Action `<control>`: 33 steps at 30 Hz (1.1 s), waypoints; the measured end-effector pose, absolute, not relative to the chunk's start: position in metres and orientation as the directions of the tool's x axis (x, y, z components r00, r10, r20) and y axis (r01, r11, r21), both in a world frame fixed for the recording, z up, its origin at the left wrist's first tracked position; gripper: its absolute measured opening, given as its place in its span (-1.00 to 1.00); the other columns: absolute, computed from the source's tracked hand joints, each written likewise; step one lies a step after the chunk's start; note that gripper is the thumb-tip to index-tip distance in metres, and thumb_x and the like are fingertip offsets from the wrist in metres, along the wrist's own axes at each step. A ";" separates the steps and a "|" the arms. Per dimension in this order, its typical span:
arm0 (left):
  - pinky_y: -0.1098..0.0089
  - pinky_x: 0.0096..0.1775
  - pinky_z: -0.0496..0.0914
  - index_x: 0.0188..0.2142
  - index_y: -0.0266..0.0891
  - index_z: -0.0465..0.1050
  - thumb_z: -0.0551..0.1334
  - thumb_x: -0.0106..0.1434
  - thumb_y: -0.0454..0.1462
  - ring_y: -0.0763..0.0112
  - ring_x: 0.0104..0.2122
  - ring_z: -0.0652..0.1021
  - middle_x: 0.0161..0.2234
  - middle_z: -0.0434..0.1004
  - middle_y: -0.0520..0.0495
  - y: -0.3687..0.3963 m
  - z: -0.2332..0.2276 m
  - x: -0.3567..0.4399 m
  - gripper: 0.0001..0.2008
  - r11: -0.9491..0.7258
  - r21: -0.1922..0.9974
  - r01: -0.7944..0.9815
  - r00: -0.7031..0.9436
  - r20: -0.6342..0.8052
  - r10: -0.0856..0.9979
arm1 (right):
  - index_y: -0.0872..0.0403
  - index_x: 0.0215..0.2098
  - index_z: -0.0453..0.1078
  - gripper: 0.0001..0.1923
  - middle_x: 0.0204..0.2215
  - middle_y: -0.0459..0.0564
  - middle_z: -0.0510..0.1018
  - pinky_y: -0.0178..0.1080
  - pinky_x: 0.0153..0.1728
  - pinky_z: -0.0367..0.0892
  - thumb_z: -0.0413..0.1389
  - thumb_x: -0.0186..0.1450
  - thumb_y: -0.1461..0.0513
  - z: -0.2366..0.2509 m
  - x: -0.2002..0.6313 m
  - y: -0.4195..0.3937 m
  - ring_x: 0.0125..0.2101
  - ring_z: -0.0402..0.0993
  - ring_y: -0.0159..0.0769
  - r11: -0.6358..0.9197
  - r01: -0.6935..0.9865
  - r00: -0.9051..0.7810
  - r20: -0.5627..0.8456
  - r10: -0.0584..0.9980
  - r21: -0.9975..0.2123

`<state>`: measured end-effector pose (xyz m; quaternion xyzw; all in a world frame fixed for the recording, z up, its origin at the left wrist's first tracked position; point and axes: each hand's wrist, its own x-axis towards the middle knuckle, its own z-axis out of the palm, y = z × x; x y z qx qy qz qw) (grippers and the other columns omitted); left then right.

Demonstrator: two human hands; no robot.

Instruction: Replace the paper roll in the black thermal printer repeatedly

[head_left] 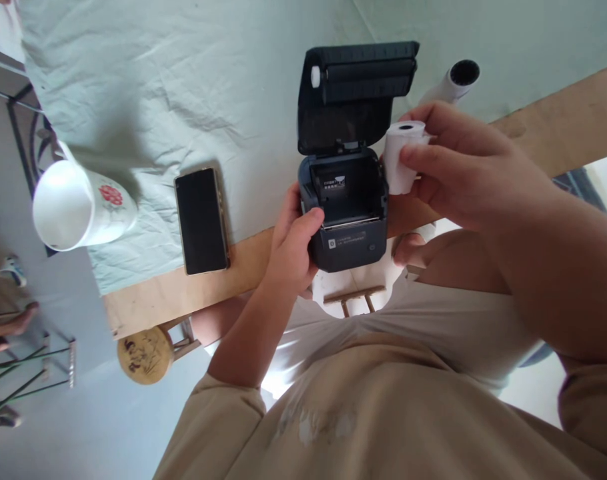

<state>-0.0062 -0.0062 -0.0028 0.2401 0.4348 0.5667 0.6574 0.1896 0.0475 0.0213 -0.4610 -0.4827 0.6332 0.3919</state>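
Observation:
My left hand (296,243) grips a small black receipt printer (351,243) by its left side, thumb over the front rim. The printer's lid (346,127) is swung up, and the paper bay (353,190) inside shows a small label on its back wall. In my right hand (448,157) is a white paper roll (399,160), pinched between thumb and fingers with its core hole upward. The roll stands just right of the printer's bay, outside it. Whether it touches the printer's side, I cannot tell.
A dark phone (202,220) lies on the cloth-covered table (253,67), left of the printer. Further left is a white flowered mug (88,207). Behind my right hand stands a white cylinder with a dark top (463,73). A round stool (146,353) is below the wooden table edge (248,263).

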 end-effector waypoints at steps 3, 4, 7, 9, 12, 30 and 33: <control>0.45 -0.11 0.53 -0.16 -0.08 0.52 0.35 0.13 -0.19 0.41 -0.27 0.63 -0.29 0.63 0.09 -0.007 -0.002 -0.006 -0.74 0.243 0.816 -0.525 -0.027 -0.301 0.953 | 0.06 -0.14 0.31 -0.76 -0.28 -0.10 0.37 -0.52 -0.30 0.37 0.17 0.26 0.17 0.019 0.189 0.046 -0.30 0.38 -0.57 -0.220 -0.072 -0.267 -0.193 0.944 -0.973; 0.44 -0.09 0.52 -0.15 -0.08 0.52 0.35 0.13 -0.19 0.39 -0.25 0.64 -0.27 0.63 0.09 -0.007 -0.002 -0.006 -0.73 0.242 0.816 -0.524 -0.026 -0.300 0.954 | 0.05 -0.13 0.31 -0.76 -0.29 -0.10 0.38 -0.50 -0.31 0.39 0.16 0.26 0.17 0.019 0.188 0.046 -0.31 0.39 -0.56 -0.232 -0.074 -0.264 -0.205 0.943 -0.970; 0.41 -0.07 0.52 -0.13 -0.08 0.52 0.36 0.13 -0.20 0.35 -0.21 0.65 -0.25 0.63 0.09 -0.008 -0.003 -0.006 -0.72 0.245 0.811 -0.531 -0.010 -0.295 0.956 | 0.00 -0.08 0.30 -0.72 -0.33 -0.13 0.40 -0.43 -0.39 0.42 0.15 0.26 0.13 0.022 0.183 0.042 -0.38 0.42 -0.51 -0.287 -0.033 -0.262 -0.269 0.927 -0.957; 0.42 -0.06 0.52 -0.15 -0.09 0.52 0.35 0.13 -0.20 0.38 -0.22 0.65 -0.28 0.63 0.11 -0.008 -0.004 -0.006 -0.74 0.237 0.803 -0.547 -0.001 -0.283 0.959 | -0.04 -0.05 0.29 -0.71 -0.37 -0.14 0.40 -0.38 -0.44 0.42 0.12 0.27 0.14 0.026 0.179 0.041 -0.42 0.42 -0.49 -0.338 -0.002 -0.250 -0.326 0.911 -0.941; 0.44 -0.04 0.52 -0.18 -0.10 0.52 0.39 0.09 -0.21 0.42 -0.27 0.66 -0.34 0.63 0.14 -0.006 -0.006 -0.007 -0.73 0.225 0.791 -0.569 0.007 -0.269 0.963 | -0.02 -0.08 0.29 -0.74 -0.41 -0.12 0.38 -0.35 -0.49 0.41 0.07 0.28 0.12 0.032 0.176 0.041 -0.46 0.41 -0.46 -0.403 -0.049 -0.237 -0.381 0.894 -0.914; 0.46 -0.16 0.55 -0.17 -0.11 0.52 0.43 0.04 -0.18 0.39 -0.27 0.66 -0.32 0.64 0.12 -0.004 -0.006 -0.009 -0.67 0.234 0.789 -0.567 0.019 -0.272 0.962 | 0.09 -0.34 0.22 -0.86 -0.40 -0.06 0.37 -0.29 -0.26 0.46 -0.03 0.09 0.26 0.032 0.182 0.055 -0.35 0.40 -0.45 -0.406 -0.094 -0.274 -0.369 0.888 -0.909; 0.47 -0.18 0.55 -0.16 -0.11 0.52 0.43 0.04 -0.19 0.41 -0.30 0.66 -0.32 0.64 0.13 -0.004 -0.006 -0.009 -0.67 0.236 0.783 -0.576 0.015 -0.278 0.960 | 0.11 -0.31 0.27 -0.85 -0.40 -0.07 0.38 -0.30 -0.22 0.45 0.07 0.12 0.26 0.037 0.180 0.049 -0.33 0.40 -0.48 -0.413 -0.056 -0.280 -0.383 0.880 -0.909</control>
